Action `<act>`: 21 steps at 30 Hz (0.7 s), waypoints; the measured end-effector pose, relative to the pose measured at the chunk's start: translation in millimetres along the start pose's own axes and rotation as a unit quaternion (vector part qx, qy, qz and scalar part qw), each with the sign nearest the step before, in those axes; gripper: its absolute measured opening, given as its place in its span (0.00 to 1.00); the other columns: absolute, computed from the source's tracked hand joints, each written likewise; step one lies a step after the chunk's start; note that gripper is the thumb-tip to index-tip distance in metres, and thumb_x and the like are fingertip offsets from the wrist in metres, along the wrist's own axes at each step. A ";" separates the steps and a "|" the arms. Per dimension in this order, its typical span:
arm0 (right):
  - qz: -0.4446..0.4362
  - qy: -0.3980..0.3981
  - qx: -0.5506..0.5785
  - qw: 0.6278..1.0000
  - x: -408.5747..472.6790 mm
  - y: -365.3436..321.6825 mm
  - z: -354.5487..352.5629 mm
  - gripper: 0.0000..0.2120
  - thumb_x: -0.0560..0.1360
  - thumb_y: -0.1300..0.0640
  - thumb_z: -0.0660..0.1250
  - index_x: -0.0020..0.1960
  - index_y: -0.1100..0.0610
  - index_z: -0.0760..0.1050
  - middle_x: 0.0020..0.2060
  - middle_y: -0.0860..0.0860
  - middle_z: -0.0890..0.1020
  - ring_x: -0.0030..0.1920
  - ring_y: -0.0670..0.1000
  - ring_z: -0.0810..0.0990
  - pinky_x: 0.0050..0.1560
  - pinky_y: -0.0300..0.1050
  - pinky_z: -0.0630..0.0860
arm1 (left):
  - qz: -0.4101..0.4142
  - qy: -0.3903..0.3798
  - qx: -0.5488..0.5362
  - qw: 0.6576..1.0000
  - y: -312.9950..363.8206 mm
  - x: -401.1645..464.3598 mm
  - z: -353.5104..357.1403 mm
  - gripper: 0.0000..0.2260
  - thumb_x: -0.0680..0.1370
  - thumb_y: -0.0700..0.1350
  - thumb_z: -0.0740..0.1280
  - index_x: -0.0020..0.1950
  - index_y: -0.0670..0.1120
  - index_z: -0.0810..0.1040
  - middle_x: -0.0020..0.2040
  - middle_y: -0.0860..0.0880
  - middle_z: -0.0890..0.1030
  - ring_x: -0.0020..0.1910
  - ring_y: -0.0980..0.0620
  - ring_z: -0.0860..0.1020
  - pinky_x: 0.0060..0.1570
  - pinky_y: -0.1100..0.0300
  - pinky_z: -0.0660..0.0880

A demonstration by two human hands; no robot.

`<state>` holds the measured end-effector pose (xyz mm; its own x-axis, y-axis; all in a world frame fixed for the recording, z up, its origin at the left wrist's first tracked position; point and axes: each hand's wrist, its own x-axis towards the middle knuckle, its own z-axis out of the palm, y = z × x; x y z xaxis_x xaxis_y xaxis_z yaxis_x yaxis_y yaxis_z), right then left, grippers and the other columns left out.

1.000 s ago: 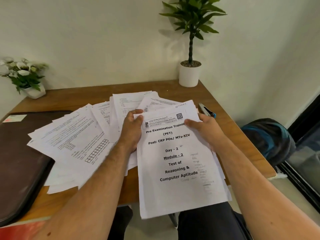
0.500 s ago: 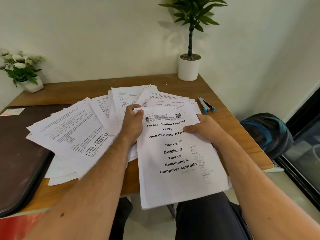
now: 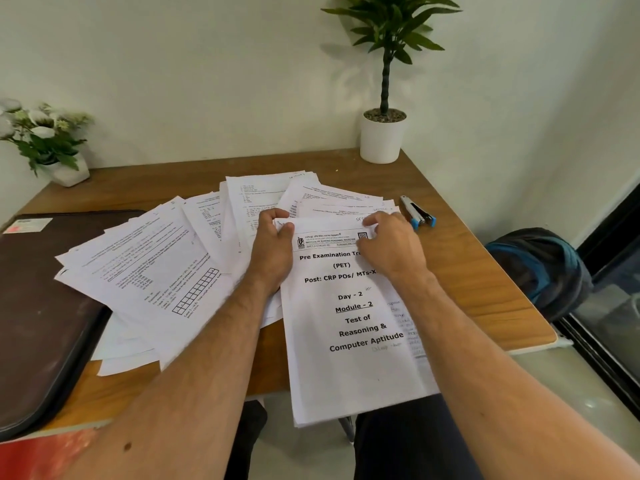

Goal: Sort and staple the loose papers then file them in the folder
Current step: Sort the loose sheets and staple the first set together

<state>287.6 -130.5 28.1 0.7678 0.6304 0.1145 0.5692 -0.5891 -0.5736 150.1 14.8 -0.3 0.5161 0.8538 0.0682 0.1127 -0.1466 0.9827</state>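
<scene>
Both hands are on the cover-page bundle (image 3: 349,323) hanging off the table's (image 3: 467,271) near edge: left hand (image 3: 273,251) pinches its top-left corner, right hand (image 3: 391,251) curls over the top edge. I'd square those edges before stapling. One stapler (image 3: 417,213), one folder (image 3: 45,306), too many loose sheets (image 3: 156,271) to count.

The cover sheet (image 3: 349,317) you hold reads "Pre Examination Tra…", "(PET)", "Post: CRP POs/ MTs-X…", "Day - 2", "Module - 2" underlined, then "Test of Reasoning & Computer Aptitude". Your right hand (image 3: 393,247) cuts off two line ends. Its header strip shows "INSTITUTE OF BANKING PERSONNEL SELECTION" beside a logo and a QR code. Print on your other papers (image 3: 149,271) and the folder's sticker (image 3: 31,225) is too small to read.
</scene>
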 end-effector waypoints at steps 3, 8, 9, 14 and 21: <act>-0.083 0.024 0.032 0.996 -0.4 -18.8 9.0 0.21 0.80 0.60 0.64 0.72 0.52 0.72 0.69 0.50 0.71 0.58 0.53 0.78 0.58 0.45 0.73 | 0.005 -0.007 -0.001 1.000 -1.1 -0.1 1.6 0.08 0.85 0.40 0.58 0.63 0.49 0.68 0.54 0.52 0.79 0.48 0.56 0.80 0.37 0.68 0.78; -0.147 -0.024 0.107 0.983 11.5 -43.5 33.8 0.19 0.82 0.60 0.59 0.73 0.55 0.71 0.69 0.52 0.75 0.68 0.51 0.73 0.70 0.42 0.66 | 0.019 -0.013 -0.002 1.000 0.0 -4.9 6.2 0.07 0.85 0.41 0.58 0.61 0.51 0.69 0.53 0.52 0.80 0.46 0.53 0.81 0.42 0.57 0.81; -0.130 -0.034 0.125 0.983 11.3 -41.9 38.9 0.17 0.83 0.58 0.59 0.70 0.54 0.74 0.63 0.52 0.80 0.62 0.51 0.78 0.67 0.44 0.70 | 0.020 -0.015 0.011 1.000 -1.8 -5.8 6.7 0.07 0.86 0.41 0.58 0.61 0.51 0.69 0.53 0.52 0.80 0.46 0.52 0.81 0.44 0.55 0.80; -0.071 -0.032 0.247 0.966 9.8 -30.6 51.4 0.10 0.81 0.56 0.63 0.55 0.49 0.82 0.39 0.42 0.81 0.32 0.40 0.76 0.45 0.44 0.78 | 0.032 -0.016 0.037 0.999 -1.8 -6.2 6.7 0.07 0.86 0.42 0.58 0.61 0.52 0.70 0.52 0.54 0.80 0.46 0.57 0.80 0.35 0.70 0.74; -0.041 -0.012 0.294 0.955 11.4 -29.5 53.4 0.06 0.79 0.56 0.68 0.50 0.47 0.82 0.37 0.40 0.81 0.32 0.40 0.76 0.40 0.38 0.74 | 0.011 0.004 -0.047 0.999 -0.4 -7.0 8.9 0.09 0.83 0.40 0.60 0.54 0.49 0.79 0.52 0.52 0.84 0.48 0.57 0.83 0.41 0.62 0.78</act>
<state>263.8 -78.9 3.0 0.7171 0.6775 0.1635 0.3579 -0.1566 -0.9205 154.0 4.4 -2.8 0.5108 0.8548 0.0919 0.0199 -0.1186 0.9927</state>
